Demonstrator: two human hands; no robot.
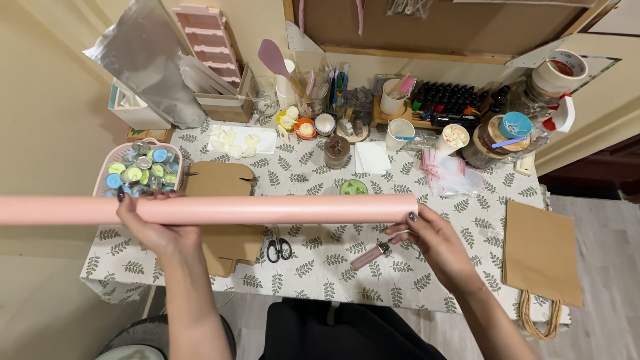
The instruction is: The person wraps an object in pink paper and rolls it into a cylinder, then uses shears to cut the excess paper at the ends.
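While I watch from the head camera, the pink paper roll [200,209] hangs level over the table [320,257] — left hand [157,227] wrapped around it, right hand [430,237] pinching its end; nothing is unrolled yet, scissors [279,249] untouched.

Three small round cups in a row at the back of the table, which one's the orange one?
The middle cup: orange with a pale filling. The yellow cup sits to its left and the white fluted cup to its right.

Paper roll [267,209] held across table [333,260], basket [107,170] behind L end, scissors [279,249] below, bag [541,250] far R
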